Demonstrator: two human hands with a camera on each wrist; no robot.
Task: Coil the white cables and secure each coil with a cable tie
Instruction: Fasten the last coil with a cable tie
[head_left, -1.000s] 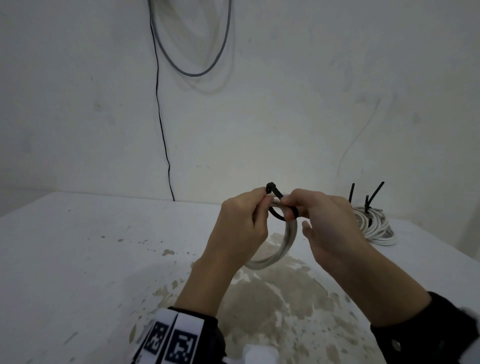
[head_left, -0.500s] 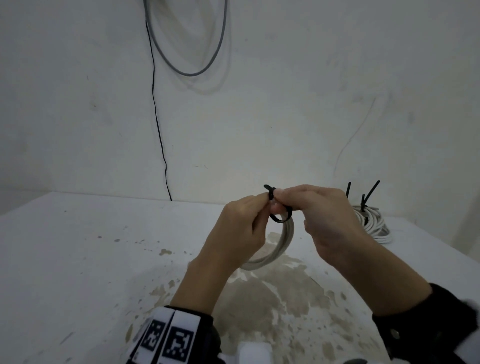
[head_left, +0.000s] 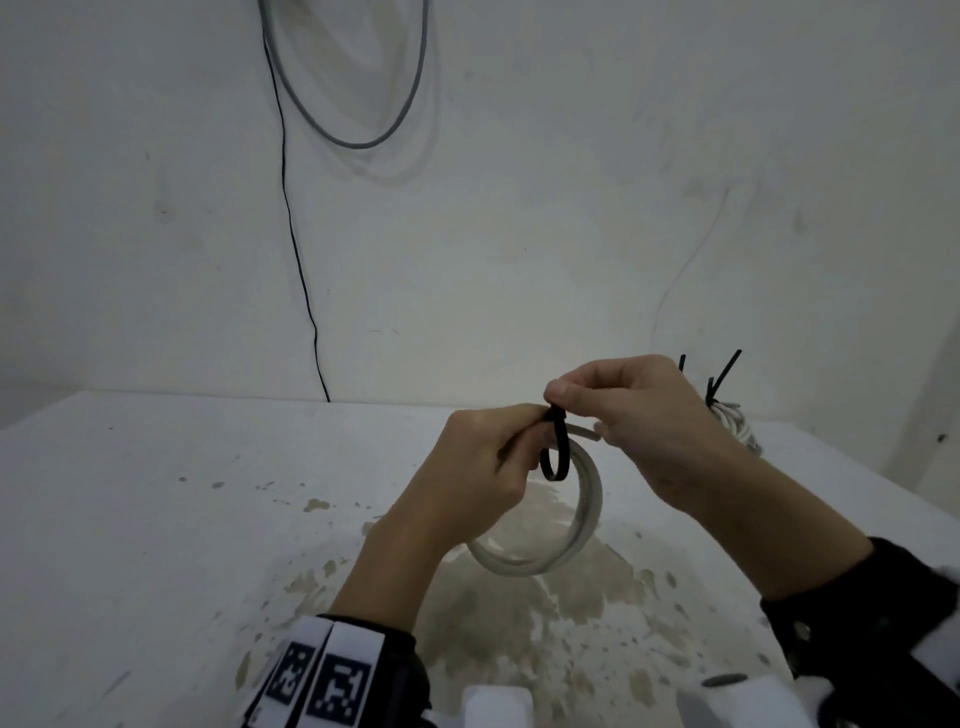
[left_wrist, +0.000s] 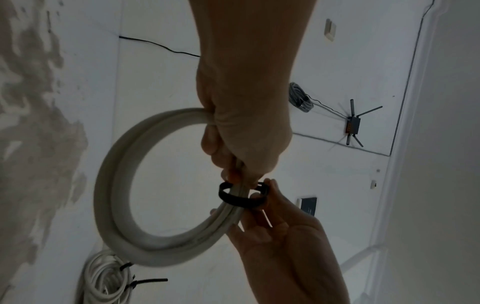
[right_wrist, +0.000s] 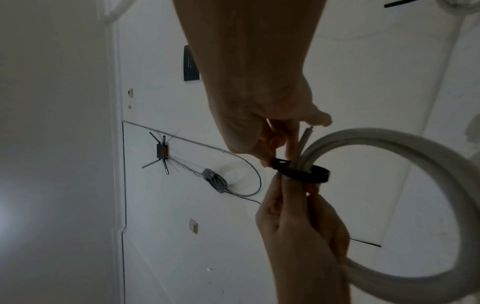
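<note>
A coil of white cable (head_left: 586, 519) hangs above the stained table (head_left: 156, 519). My left hand (head_left: 524, 441) grips the coil's top, as the left wrist view shows at the coil (left_wrist: 116, 195). A black cable tie (head_left: 556, 457) loops loosely round the coil's strands just beyond my left fingertips. My right hand (head_left: 558, 400) pinches the tie at its head. In the right wrist view the tie (right_wrist: 303, 173) rings the strands, and a cut cable end (right_wrist: 305, 135) sticks out past it. In the left wrist view the tie (left_wrist: 241, 198) sits between both hands.
Tied white coils (head_left: 732, 421) with black tie tails sticking up lie at the table's back right, near the wall. A thin black wire (head_left: 301, 270) and a grey cable loop (head_left: 353, 130) hang on the wall behind.
My right fingers moved from the loop's right side up to the tie's head. The loop now hangs narrower round the strands. My left hand kept its grip on the coil.
</note>
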